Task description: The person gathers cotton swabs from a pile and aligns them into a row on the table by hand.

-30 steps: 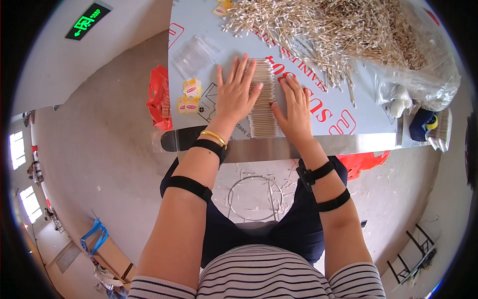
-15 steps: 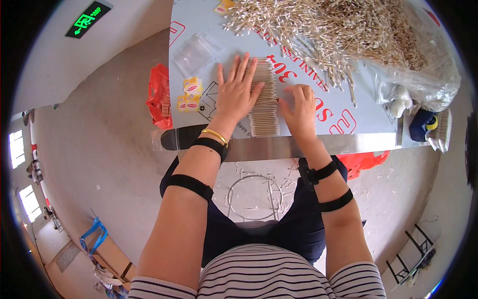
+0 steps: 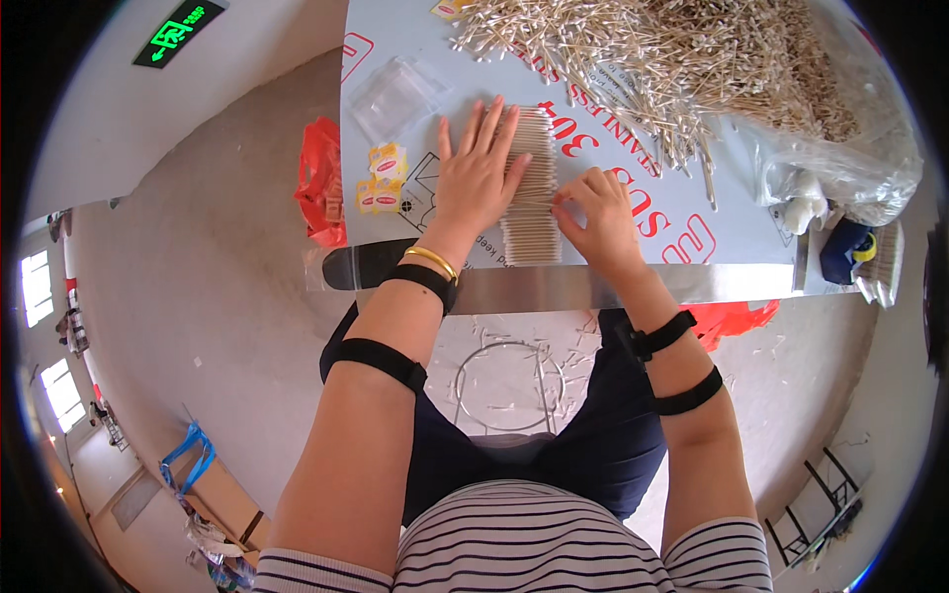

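One row of cotton swabs (image 3: pixel 537 183) lies on the desk (image 3: pixel 736 183), the left hand (image 3: pixel 476 186) spread flat over its left side; the right hand (image 3: pixel 603 223) curls at its right edge, but any grip cannot be told.

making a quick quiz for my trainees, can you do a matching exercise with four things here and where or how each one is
Things:
1. left hand
2. right hand
3. loose swab heap
4. yellow-and-white labels

Place or state:
A. piled at the far right of the tabletop
B. bent, at the right side of the neat swab row
C. near the tabletop's left edge
D. stretched out, at the swab row's left side

Pairs: 1-D; 2-B; 3-A; 4-C
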`<state>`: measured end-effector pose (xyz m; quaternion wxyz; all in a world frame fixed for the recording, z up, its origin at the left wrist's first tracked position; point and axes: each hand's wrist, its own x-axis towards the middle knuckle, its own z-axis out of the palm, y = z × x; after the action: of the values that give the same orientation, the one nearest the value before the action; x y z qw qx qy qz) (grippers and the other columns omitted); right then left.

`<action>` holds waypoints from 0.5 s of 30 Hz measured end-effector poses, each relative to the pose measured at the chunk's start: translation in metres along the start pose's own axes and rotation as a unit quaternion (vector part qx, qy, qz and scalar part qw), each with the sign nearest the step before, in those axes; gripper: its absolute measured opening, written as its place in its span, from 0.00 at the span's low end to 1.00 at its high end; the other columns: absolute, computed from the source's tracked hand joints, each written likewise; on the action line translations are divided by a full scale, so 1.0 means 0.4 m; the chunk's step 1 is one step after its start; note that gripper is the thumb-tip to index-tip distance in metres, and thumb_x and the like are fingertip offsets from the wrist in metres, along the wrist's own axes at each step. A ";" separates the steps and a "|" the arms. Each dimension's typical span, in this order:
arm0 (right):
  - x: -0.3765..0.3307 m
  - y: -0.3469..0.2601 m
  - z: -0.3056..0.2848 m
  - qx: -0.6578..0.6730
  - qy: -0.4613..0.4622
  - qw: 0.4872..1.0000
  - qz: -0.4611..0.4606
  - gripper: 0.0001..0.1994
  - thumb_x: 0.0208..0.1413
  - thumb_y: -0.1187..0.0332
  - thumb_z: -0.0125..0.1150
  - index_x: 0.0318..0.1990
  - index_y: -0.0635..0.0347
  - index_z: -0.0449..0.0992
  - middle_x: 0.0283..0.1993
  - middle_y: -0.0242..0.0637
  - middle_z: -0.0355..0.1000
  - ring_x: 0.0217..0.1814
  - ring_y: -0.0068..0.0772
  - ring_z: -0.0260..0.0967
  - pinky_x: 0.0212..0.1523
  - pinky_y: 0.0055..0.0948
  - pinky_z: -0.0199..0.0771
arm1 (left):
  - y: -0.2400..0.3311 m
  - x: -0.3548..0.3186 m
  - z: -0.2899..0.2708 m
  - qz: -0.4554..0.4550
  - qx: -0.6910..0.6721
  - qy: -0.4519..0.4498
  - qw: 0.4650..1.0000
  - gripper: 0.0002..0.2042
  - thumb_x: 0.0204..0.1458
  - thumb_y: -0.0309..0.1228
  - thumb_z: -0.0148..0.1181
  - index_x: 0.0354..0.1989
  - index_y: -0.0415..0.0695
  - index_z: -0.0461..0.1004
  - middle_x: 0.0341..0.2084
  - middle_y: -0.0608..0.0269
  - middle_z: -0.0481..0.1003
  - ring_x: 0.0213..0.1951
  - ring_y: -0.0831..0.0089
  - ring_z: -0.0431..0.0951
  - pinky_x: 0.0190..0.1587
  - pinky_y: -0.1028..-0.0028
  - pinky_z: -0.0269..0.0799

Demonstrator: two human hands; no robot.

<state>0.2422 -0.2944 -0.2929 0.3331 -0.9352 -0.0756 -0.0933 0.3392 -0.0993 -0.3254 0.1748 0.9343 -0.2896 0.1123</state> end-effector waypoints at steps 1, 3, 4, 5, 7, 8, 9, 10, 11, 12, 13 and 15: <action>0.002 -0.001 0.002 0.001 0.000 1.000 0.000 0.08 0.50 0.71 0.72 0.36 0.51 0.78 0.40 0.32 0.69 0.47 0.40 0.67 0.50 0.41 0.66 | 0.000 0.000 0.000 -0.003 0.003 -0.012 1.000 0.31 0.70 0.49 0.46 0.78 0.51 0.57 0.77 0.61 0.57 0.76 0.55 0.57 0.76 0.39 0.39; 0.007 -0.002 0.005 -0.009 -0.006 1.000 -0.011 0.08 0.50 0.71 0.72 0.35 0.51 0.78 0.39 0.31 0.69 0.47 0.38 0.67 0.50 0.40 0.65 | -0.001 0.000 0.001 -0.006 0.007 -0.025 1.000 0.31 0.71 0.50 0.43 0.79 0.52 0.54 0.78 0.62 0.55 0.77 0.55 0.55 0.76 0.40 0.38; 0.008 0.000 0.006 -0.009 -0.006 1.000 -0.011 0.08 0.50 0.71 0.72 0.35 0.51 0.78 0.39 0.31 0.69 0.47 0.38 0.67 0.50 0.40 0.65 | -0.001 0.000 0.001 -0.007 0.003 -0.025 1.000 0.31 0.71 0.50 0.43 0.79 0.53 0.54 0.78 0.62 0.55 0.77 0.56 0.55 0.77 0.40 0.38; 0.009 0.002 0.008 -0.013 -0.007 1.000 -0.014 0.08 0.50 0.71 0.72 0.35 0.51 0.78 0.39 0.30 0.69 0.47 0.38 0.67 0.50 0.40 0.65 | 0.000 0.000 0.002 -0.008 -0.001 -0.024 1.000 0.30 0.71 0.50 0.42 0.79 0.54 0.54 0.78 0.63 0.55 0.77 0.56 0.55 0.77 0.40 0.38; 0.011 0.006 0.007 -0.017 -0.008 1.000 -0.018 0.07 0.50 0.71 0.72 0.35 0.51 0.78 0.39 0.30 0.69 0.47 0.37 0.67 0.50 0.40 0.65 | -0.002 0.001 0.003 -0.012 -0.012 -0.022 1.000 0.30 0.72 0.50 0.41 0.79 0.55 0.53 0.78 0.63 0.54 0.77 0.56 0.55 0.77 0.40 0.37; 0.011 0.009 0.003 -0.024 -0.009 0.999 -0.020 0.08 0.49 0.71 0.72 0.35 0.51 0.79 0.39 0.30 0.69 0.47 0.37 0.67 0.50 0.39 0.65 | -0.002 0.001 0.004 -0.016 -0.023 -0.020 0.999 0.30 0.72 0.50 0.41 0.79 0.57 0.53 0.78 0.64 0.54 0.77 0.57 0.55 0.77 0.40 0.37; 0.012 0.010 -0.001 -0.030 -0.010 0.999 -0.022 0.08 0.49 0.71 0.72 0.35 0.50 0.79 0.39 0.29 0.69 0.47 0.37 0.68 0.49 0.39 0.65 | -0.004 -0.001 0.004 -0.016 -0.023 -0.020 0.999 0.30 0.72 0.50 0.41 0.79 0.57 0.53 0.78 0.64 0.54 0.77 0.57 0.55 0.77 0.40 0.37; 0.013 0.011 -0.002 -0.029 -0.010 0.999 -0.022 0.08 0.49 0.71 0.72 0.35 0.50 0.79 0.39 0.29 0.69 0.47 0.37 0.68 0.49 0.39 0.65 | -0.005 -0.002 0.004 -0.018 -0.027 -0.018 0.999 0.30 0.72 0.50 0.40 0.79 0.57 0.53 0.79 0.65 0.53 0.77 0.57 0.55 0.77 0.40 0.37; 0.016 0.013 -0.004 -0.038 -0.013 0.999 -0.037 0.07 0.49 0.71 0.72 0.35 0.50 0.79 0.39 0.29 0.69 0.47 0.37 0.68 0.49 0.39 0.65 | -0.006 -0.003 0.004 -0.019 -0.031 -0.015 0.999 0.29 0.72 0.50 0.39 0.80 0.58 0.53 0.79 0.66 0.53 0.77 0.58 0.55 0.77 0.40 0.37; 0.020 0.011 -0.008 -0.046 -0.017 0.997 -0.051 0.07 0.49 0.70 0.72 0.34 0.50 0.79 0.38 0.30 0.69 0.47 0.36 0.68 0.49 0.39 0.65 | -0.006 -0.003 0.004 -0.019 -0.031 -0.015 0.999 0.29 0.72 0.50 0.39 0.80 0.58 0.53 0.79 0.66 0.53 0.77 0.58 0.55 0.77 0.40 0.37; 0.024 0.009 -0.010 -0.046 -0.017 0.997 -0.051 0.07 0.49 0.70 0.72 0.34 0.50 0.79 0.38 0.30 0.69 0.47 0.36 0.68 0.49 0.39 0.65 | -0.006 -0.002 0.004 -0.021 -0.025 -0.020 0.999 0.29 0.72 0.51 0.38 0.80 0.58 0.52 0.79 0.66 0.53 0.77 0.58 0.55 0.77 0.41 0.37; 0.034 0.003 -0.014 -0.090 -0.028 0.993 -0.073 0.06 0.49 0.69 0.71 0.33 0.52 0.78 0.38 0.30 0.69 0.47 0.35 0.68 0.50 0.38 0.66 | -0.005 0.000 0.005 -0.022 -0.020 -0.025 0.999 0.30 0.72 0.51 0.38 0.80 0.58 0.52 0.79 0.66 0.53 0.77 0.59 0.55 0.77 0.41 0.37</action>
<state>0.2550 -0.2976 -0.2863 0.2374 -0.9558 -0.1439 -0.0971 0.3403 -0.0985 -0.3276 0.1889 0.9394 -0.2751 0.0789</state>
